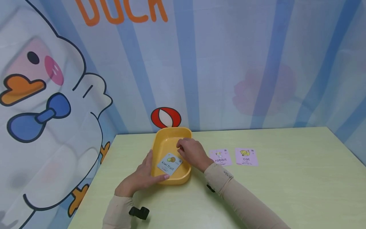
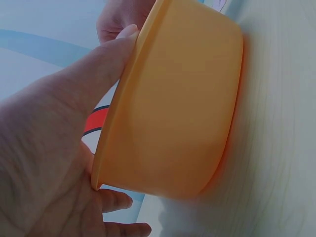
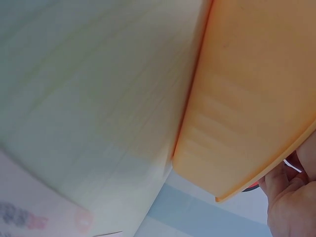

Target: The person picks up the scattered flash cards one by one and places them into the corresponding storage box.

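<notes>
Left hand grips the rounded yellow plastic tray at its near-left corner; curled right hand is over its right side, holding what, can't tell! A stray knuckle could shove the square pale-blue kiwi-fruit card inside. Only the head view catches that card; left wrist view, left fingertips outside the tray.

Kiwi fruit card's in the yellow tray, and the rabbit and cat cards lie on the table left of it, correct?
Not left: the head view shows the rabbit card and cat card right of the yellow tray, on the table. The kiwi fruit card is inside.
</notes>
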Tool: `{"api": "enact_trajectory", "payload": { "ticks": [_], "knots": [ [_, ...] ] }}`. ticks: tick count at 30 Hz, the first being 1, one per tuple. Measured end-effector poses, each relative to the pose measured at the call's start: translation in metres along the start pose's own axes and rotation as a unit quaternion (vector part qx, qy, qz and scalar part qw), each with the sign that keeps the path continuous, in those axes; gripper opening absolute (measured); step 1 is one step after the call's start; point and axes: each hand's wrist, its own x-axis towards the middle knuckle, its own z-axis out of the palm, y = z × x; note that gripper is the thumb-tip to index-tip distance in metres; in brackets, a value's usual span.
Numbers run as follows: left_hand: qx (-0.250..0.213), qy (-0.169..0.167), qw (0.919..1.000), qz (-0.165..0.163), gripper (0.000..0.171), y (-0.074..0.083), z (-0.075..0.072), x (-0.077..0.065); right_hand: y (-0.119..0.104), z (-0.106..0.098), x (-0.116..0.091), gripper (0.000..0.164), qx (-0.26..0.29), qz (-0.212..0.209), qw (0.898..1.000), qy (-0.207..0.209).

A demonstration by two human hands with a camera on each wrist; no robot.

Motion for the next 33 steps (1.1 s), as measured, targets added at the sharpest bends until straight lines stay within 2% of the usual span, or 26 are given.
{"api": "enact_trajectory", "payload": {
  "ticks": [23,33],
  "knots": [
    [0.011,-0.006,0.9997,-0.02,0.129,-0.0007,0.0011,0.001,-0.0004,-0.0002,-0.0008,0.011,0.0,0.0,1.0,0.002],
    [0.007,-0.01,0.9998,-0.016,0.129,-0.0001,-0.0005,-0.0005,0.0005,-0.0007,-0.0007,0.009,-0.004,0.0,1.0,0.005]
  ]
}}
